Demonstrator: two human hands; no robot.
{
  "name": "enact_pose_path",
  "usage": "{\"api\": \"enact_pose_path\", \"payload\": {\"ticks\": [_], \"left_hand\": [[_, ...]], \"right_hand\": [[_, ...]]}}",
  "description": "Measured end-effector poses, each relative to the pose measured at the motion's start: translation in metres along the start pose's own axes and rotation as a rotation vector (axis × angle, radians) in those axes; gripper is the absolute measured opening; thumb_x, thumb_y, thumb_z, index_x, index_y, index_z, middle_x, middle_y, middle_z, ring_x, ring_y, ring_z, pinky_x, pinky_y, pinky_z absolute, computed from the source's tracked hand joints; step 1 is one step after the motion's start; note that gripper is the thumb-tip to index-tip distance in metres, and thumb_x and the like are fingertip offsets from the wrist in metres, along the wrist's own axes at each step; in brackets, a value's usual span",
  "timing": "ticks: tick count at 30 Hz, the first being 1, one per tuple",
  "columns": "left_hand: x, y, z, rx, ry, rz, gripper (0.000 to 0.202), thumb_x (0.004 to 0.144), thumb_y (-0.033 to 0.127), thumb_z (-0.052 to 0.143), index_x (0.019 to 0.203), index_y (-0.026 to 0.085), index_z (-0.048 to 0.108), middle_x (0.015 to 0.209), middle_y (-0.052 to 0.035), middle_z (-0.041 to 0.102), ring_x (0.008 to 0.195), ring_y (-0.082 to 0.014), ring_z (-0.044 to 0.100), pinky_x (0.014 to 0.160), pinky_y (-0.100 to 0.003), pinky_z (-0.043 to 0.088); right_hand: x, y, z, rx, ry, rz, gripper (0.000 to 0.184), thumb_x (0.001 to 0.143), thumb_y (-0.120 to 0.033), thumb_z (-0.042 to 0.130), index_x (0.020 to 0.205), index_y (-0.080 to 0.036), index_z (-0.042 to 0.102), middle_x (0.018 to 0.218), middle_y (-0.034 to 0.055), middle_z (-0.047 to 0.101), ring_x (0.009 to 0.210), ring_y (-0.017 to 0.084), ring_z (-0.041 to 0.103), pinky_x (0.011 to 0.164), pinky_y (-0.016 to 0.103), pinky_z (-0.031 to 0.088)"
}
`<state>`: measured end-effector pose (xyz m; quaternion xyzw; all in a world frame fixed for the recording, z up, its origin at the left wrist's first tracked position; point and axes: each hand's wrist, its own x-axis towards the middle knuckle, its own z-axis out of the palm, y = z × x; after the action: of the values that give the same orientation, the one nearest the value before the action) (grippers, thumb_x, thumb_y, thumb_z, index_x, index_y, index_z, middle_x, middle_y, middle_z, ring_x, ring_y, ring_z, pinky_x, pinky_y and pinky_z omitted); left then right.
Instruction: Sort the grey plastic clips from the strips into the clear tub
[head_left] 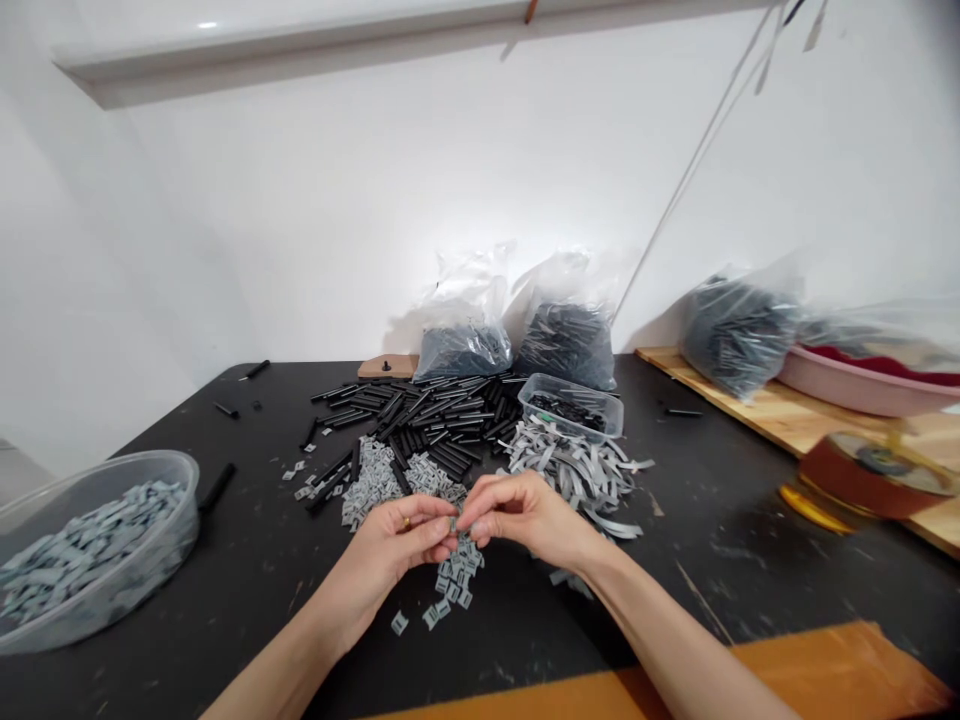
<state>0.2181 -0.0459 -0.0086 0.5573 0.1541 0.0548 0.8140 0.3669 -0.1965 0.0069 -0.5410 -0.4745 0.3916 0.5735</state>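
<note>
One black table (255,560) bears a wide pile of black rods (442,405) and, beside it, a smaller heap of curved grey strips (574,470). Nearer the viewer, the right hand (525,510) and left hand (412,530) meet above scattered grey slotted tabs (457,580), fingertips pinched narrowly around one tiny grey piece (453,524), mostly hidden.

small pieces (373,478): grey | rods (450,408): black | strips (574,468): pale grey | tabletop (720,510): black, pale scratches | basin (847,386): pink
</note>
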Motion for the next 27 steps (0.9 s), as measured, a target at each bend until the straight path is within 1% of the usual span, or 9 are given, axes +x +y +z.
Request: {"api": "enact_pose_path", "payload": {"ticks": [3, 5, 10, 12, 15, 19, 22, 24, 27], "left_hand": [[-0.0032, 0.0034, 0.0034, 0.042, -0.023, 0.011, 0.023, 0.075, 0.032, 0.076, 0.091, 0.017, 0.073, 0.083, -0.0057, 0.07, 0.079, -0.0153, 0.061, 0.076, -0.026, 0.048], [-0.0041, 0.0043, 0.0047, 0.065, -0.019, 0.015, 0.023, 0.074, 0.033, 0.076, 0.09, 0.017, 0.073, 0.082, -0.0058, 0.069, 0.078, -0.0158, 0.061, 0.075, -0.027, 0.048], [-0.0026, 0.0011, 0.0041, 0.086, -0.014, 0.027, 0.023, 0.073, 0.033, 0.077, 0.088, 0.017, 0.071, 0.078, -0.0043, 0.069, 0.076, -0.0148, 0.061, 0.072, -0.025, 0.047], [-0.0016, -0.0004, 0.0035, 0.093, -0.013, 0.034, 0.022, 0.074, 0.033, 0.076, 0.089, 0.017, 0.071, 0.077, -0.004, 0.069, 0.075, -0.0146, 0.061, 0.071, -0.025, 0.047], [-0.0006, -0.001, 0.0033, 0.091, -0.02, 0.041, 0.021, 0.076, 0.031, 0.075, 0.089, 0.016, 0.069, 0.078, -0.0037, 0.069, 0.072, -0.013, 0.061, 0.07, -0.024, 0.047], [-0.0004, -0.001, 0.0038, 0.093, -0.028, 0.04, 0.019, 0.078, 0.029, 0.073, 0.089, 0.015, 0.068, 0.078, -0.0035, 0.069, 0.069, -0.0113, 0.06, 0.069, -0.023, 0.046], [0.0002, -0.0026, 0.0035, 0.109, -0.033, 0.039, 0.019, 0.078, 0.029, 0.073, 0.089, 0.015, 0.068, 0.077, -0.0039, 0.069, 0.071, -0.0123, 0.06, 0.07, -0.024, 0.046], [0.001, -0.004, 0.003, 0.117, -0.032, 0.04, 0.019, 0.077, 0.03, 0.073, 0.089, 0.015, 0.068, 0.077, -0.0041, 0.068, 0.072, -0.0131, 0.061, 0.07, -0.025, 0.046], [0.0018, -0.0048, 0.0028, 0.131, -0.02, 0.039, 0.02, 0.077, 0.03, 0.073, 0.089, 0.015, 0.068, 0.076, -0.0038, 0.068, 0.072, -0.0136, 0.061, 0.071, -0.025, 0.046]], "right_hand": [[-0.0006, -0.0004, -0.0013, 0.005, -0.062, 0.036, 0.023, 0.078, -0.036, 0.071, 0.089, -0.016, 0.075, 0.091, 0.0047, 0.063, 0.069, 0.01, 0.059, 0.068, 0.025, 0.051], [-0.0012, -0.0004, -0.0021, 0.031, -0.082, 0.07, 0.023, 0.077, -0.036, 0.072, 0.088, -0.016, 0.075, 0.091, 0.0045, 0.064, 0.067, 0.01, 0.059, 0.068, 0.025, 0.052], [-0.001, 0.0035, -0.0016, 0.108, -0.03, 0.172, 0.026, 0.071, -0.034, 0.077, 0.087, -0.013, 0.074, 0.076, 0.0033, 0.067, 0.062, 0.01, 0.062, 0.062, 0.023, 0.053], [-0.0007, 0.0049, -0.0004, 0.142, -0.009, 0.192, 0.027, 0.07, -0.032, 0.079, 0.086, -0.012, 0.073, 0.071, 0.0033, 0.067, 0.06, 0.011, 0.063, 0.06, 0.023, 0.054], [-0.001, 0.004, 0.0011, 0.191, -0.025, 0.189, 0.026, 0.07, -0.031, 0.079, 0.086, -0.011, 0.073, 0.073, 0.0044, 0.067, 0.064, 0.013, 0.066, 0.064, 0.026, 0.056], [-0.0022, -0.0006, 0.0013, 0.195, -0.075, 0.201, 0.027, 0.074, -0.033, 0.076, 0.088, -0.01, 0.073, 0.075, 0.0058, 0.068, 0.07, 0.014, 0.067, 0.071, 0.03, 0.057], [-0.0027, -0.0018, 0.0008, 0.187, -0.075, 0.204, 0.027, 0.073, -0.033, 0.077, 0.087, -0.01, 0.073, 0.078, 0.0057, 0.068, 0.07, 0.014, 0.067, 0.071, 0.029, 0.057], [-0.0023, -0.0004, 0.0007, 0.174, -0.051, 0.213, 0.027, 0.07, -0.031, 0.079, 0.087, -0.01, 0.074, 0.079, 0.0053, 0.068, 0.068, 0.012, 0.067, 0.069, 0.027, 0.057], [-0.001, 0.0036, 0.0014, 0.156, -0.004, 0.246, 0.028, 0.068, -0.03, 0.08, 0.085, -0.009, 0.073, 0.076, 0.0053, 0.069, 0.063, 0.011, 0.066, 0.065, 0.024, 0.057]]}}
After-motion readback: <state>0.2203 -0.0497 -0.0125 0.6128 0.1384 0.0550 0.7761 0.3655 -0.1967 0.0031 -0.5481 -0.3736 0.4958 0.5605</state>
